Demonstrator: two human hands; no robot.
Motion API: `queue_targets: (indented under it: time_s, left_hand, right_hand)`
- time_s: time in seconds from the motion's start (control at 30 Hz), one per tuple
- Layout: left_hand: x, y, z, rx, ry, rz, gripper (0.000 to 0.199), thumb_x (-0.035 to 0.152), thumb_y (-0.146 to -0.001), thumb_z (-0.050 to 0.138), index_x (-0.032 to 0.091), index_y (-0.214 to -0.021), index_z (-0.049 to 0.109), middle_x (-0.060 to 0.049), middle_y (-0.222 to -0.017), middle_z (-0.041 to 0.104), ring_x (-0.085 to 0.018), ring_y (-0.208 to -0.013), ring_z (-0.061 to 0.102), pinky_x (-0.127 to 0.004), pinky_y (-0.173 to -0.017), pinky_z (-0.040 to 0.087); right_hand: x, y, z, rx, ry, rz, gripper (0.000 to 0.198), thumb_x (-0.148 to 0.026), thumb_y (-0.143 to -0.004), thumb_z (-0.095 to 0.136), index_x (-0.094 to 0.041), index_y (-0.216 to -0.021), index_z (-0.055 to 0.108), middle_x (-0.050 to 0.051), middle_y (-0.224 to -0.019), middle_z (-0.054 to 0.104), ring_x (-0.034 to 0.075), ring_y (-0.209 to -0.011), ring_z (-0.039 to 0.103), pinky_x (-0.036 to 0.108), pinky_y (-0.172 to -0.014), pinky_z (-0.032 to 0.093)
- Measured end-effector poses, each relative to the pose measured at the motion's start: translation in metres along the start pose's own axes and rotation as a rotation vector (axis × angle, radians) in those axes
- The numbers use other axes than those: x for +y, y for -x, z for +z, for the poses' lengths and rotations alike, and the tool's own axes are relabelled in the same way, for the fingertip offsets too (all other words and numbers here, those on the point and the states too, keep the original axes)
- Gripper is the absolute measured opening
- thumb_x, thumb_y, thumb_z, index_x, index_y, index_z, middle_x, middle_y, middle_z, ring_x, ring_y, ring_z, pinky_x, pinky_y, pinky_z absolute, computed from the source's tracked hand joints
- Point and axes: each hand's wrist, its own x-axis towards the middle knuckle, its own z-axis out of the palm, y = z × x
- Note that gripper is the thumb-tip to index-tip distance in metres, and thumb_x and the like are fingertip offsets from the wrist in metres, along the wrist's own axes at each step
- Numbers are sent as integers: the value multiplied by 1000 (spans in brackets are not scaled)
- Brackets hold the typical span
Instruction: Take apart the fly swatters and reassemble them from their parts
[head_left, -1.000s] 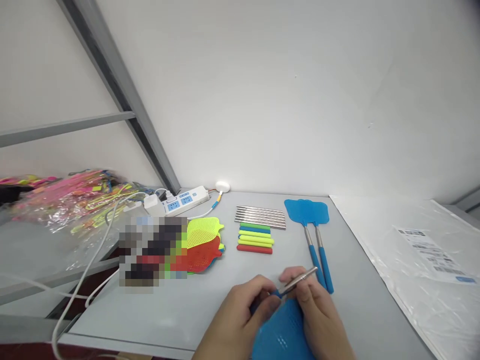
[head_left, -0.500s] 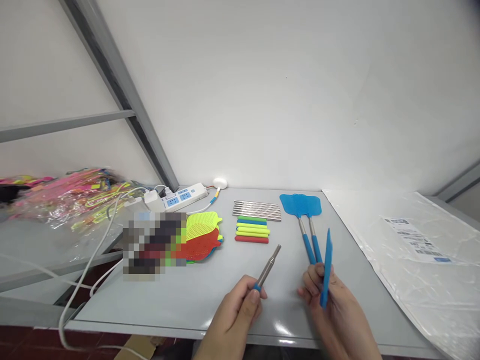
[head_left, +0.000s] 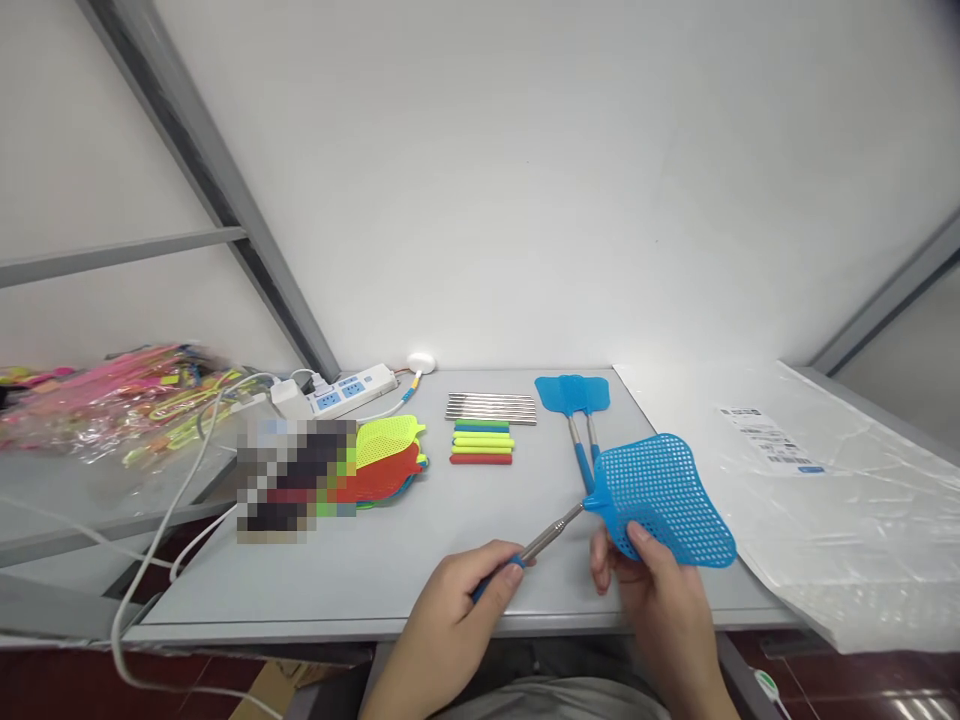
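Observation:
My left hand [head_left: 469,610] is closed around the blue grip of a telescopic metal rod [head_left: 553,533], which points up to the right. The rod's tip meets the narrow neck of a blue perforated fly swatter head [head_left: 667,495]; whether it sits inside the neck I cannot tell. My right hand [head_left: 664,600] pinches the lower edge of that head, thumb on top and fingers underneath. Just beyond it lie two fly swatters [head_left: 574,395] with blue heads, metal rods and blue grips.
Metal rods [head_left: 491,408] lie in a row above coloured grips [head_left: 482,442]. Yellow and red swatter heads [head_left: 386,450] are stacked on the left, beside a pixelated patch. A power strip [head_left: 349,392] stands behind. White plastic packaging [head_left: 757,500] covers the right side.
My right hand has turned the swatter head from edge-on to flat and brought its neck to the rod tip. The rod has tilted lower towards the right. The view has shifted slightly.

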Motion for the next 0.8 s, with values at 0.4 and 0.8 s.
queue_targets:
  time_s: [0.4, 0.8]
  left_hand:
    - [-8, 1, -4, -20, -126, -15, 28, 42, -90, 57, 32, -111, 72, -3, -110, 71, -24, -106, 62, -34, -95, 45]
    - [23, -10, 0, -171, -160, 57, 32, 42, -95, 47, 24, -98, 73, 1, -90, 72, -18, -91, 62, -23, -84, 45]
  right_hand:
    - [6, -12, -43, -132, 70, -26, 31, -40, -81, 64, -20, -60, 51, -2, -52, 49, 12, -49, 45, 27, -50, 38]
    - [2, -6, -35, -125, 215, -103, 40, -42, -87, 62, -19, -56, 51, -1, -59, 47, 12, -58, 44, 26, -56, 37]
